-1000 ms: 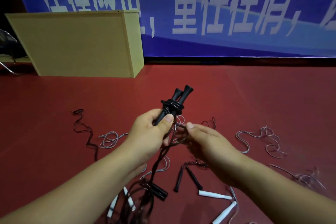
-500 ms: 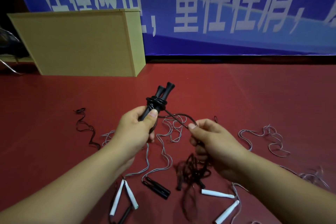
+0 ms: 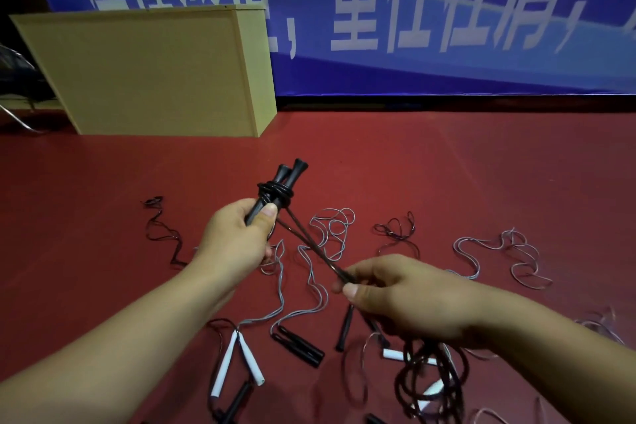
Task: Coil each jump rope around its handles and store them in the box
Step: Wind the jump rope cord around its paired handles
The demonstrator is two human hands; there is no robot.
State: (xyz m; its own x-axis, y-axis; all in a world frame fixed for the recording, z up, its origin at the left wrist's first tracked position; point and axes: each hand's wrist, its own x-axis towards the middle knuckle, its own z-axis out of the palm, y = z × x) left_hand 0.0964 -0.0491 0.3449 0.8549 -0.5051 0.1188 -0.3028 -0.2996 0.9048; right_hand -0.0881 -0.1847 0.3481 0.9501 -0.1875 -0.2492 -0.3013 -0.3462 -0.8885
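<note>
My left hand [image 3: 237, 241] grips a pair of black jump-rope handles [image 3: 287, 177] held together, tips pointing up and away. A few turns of black rope [image 3: 275, 191] are wound around them just above my thumb. From the coil the black rope runs taut down and right to my right hand [image 3: 406, 296], which pinches it between thumb and fingers. Below that hand the slack black rope [image 3: 430, 379] hangs in blurred loops. The tan box [image 3: 148, 72] stands on the floor at the far left, its inside hidden.
Other ropes lie on the red floor [image 3: 447, 175]: white handles [image 3: 237, 361] and black handles [image 3: 297, 344] near my arms, grey cords [image 3: 495, 255] to the right, a thin black cord [image 3: 161, 234] at left. A blue banner [image 3: 413, 10] hangs behind.
My right hand has moved down and to the right, drawing the black rope taut from the coil. The handles in my left hand stayed about in place.
</note>
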